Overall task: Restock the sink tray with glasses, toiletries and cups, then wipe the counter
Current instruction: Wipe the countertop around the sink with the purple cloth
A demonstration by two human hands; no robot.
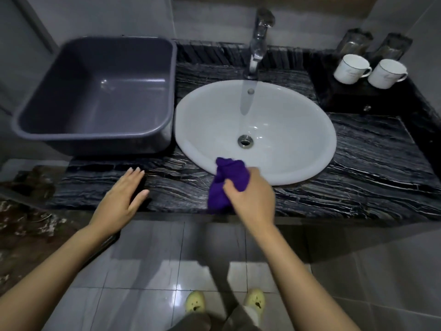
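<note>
My right hand (pixel 251 194) grips a bunched purple cloth (pixel 226 181) at the front rim of the white oval sink (pixel 298 139). Part of the cloth hangs down over the black marble counter (pixel 370 163). My left hand (pixel 123 194) rests flat on the counter's front left, fingers apart, holding nothing. On a black tray (pixel 346 99) at the back right stand two white cups (pixel 350 69) (pixel 386 74). Behind them are two wrapped glasses (pixel 355 43) (pixel 391 47).
A chrome faucet (pixel 259 39) runs water into the sink toward the drain (pixel 245 141). An empty grey plastic tub (pixel 100 91) stands on the counter left of the sink. Grey floor tiles and my feet in yellow slippers (pixel 195 304) are below the counter edge.
</note>
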